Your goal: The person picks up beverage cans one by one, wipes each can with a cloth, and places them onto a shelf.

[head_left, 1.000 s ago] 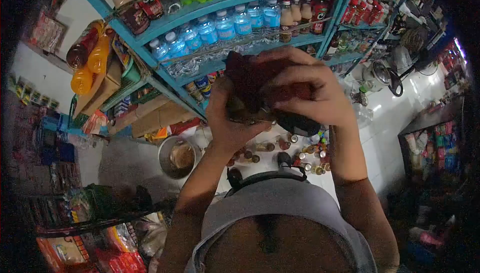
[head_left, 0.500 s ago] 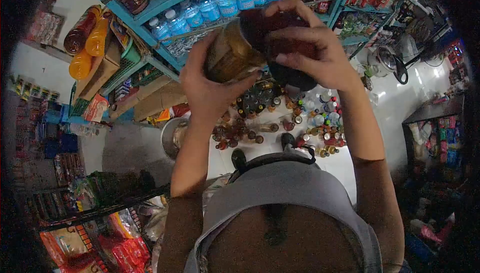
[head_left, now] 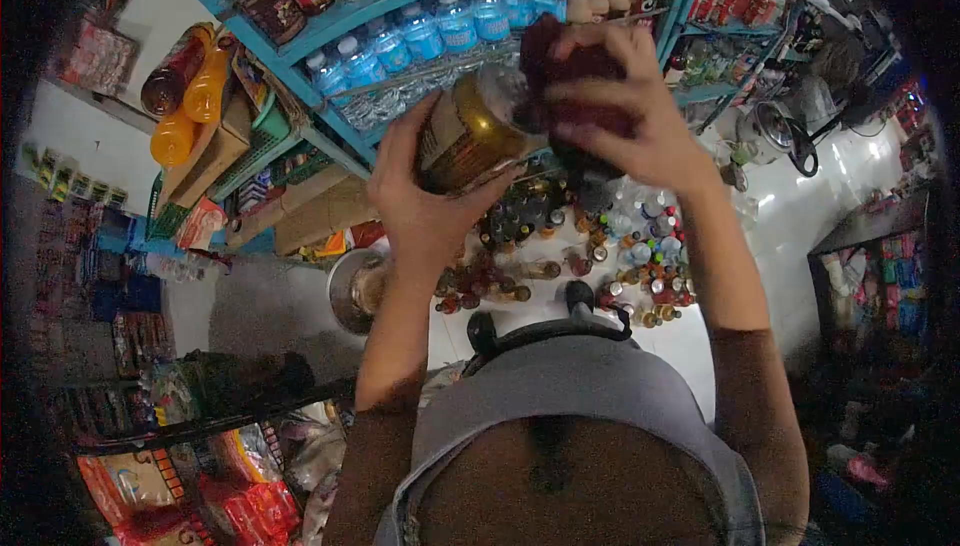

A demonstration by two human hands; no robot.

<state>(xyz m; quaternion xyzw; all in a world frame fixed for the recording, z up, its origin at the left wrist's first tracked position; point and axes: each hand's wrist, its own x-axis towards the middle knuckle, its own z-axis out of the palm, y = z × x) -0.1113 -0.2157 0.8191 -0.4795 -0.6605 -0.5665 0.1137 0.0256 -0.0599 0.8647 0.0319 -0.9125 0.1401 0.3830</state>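
My left hand [head_left: 425,211] is wrapped round a gold can [head_left: 470,136] with printing on its side, held up and tilted in front of the blue shelves. The can's shiny end points toward my right hand [head_left: 655,126]. That hand, somewhat blurred, has its fingers closed on a bunched dark red cloth [head_left: 545,46]. The cloth hangs close beside the can's end, and its lower part is dark.
Blue shelves [head_left: 330,21] ahead hold water bottles [head_left: 455,26] and other drinks. Many bottles [head_left: 520,216] stand on the tiled floor near my feet. A metal basin [head_left: 350,291] sits at left, below orange drink bottles [head_left: 205,86]. A lidded pot [head_left: 770,121] is at right.
The cloth in my right hand has drawn back from the can, showing more of its shiny end. Both hands have shifted slightly, and the whole view has moved a little.
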